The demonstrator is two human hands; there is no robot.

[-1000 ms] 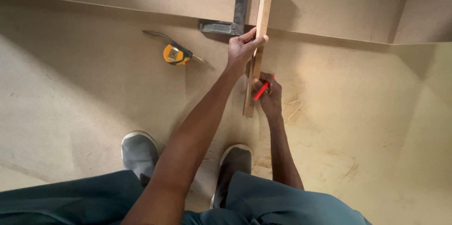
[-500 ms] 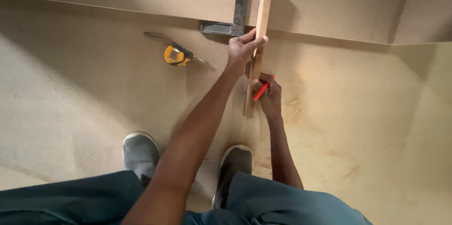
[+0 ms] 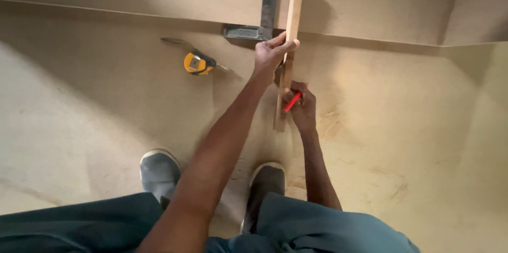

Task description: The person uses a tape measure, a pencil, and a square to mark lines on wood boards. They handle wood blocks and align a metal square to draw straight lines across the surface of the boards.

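Strip (image 3: 290, 36), light, stiff wood, best held mid-length: left hand (image 3: 271, 54) clamped on it, right hand (image 3: 302, 110) closed on red pencil (image 3: 292, 101).

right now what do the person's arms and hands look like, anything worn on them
Both arms are bare from the upper arm down: no sleeves, gloves, watch or rings visible. The left hand and right hand are uncovered. Below are dark teal trousers and grey slip-on shoes.
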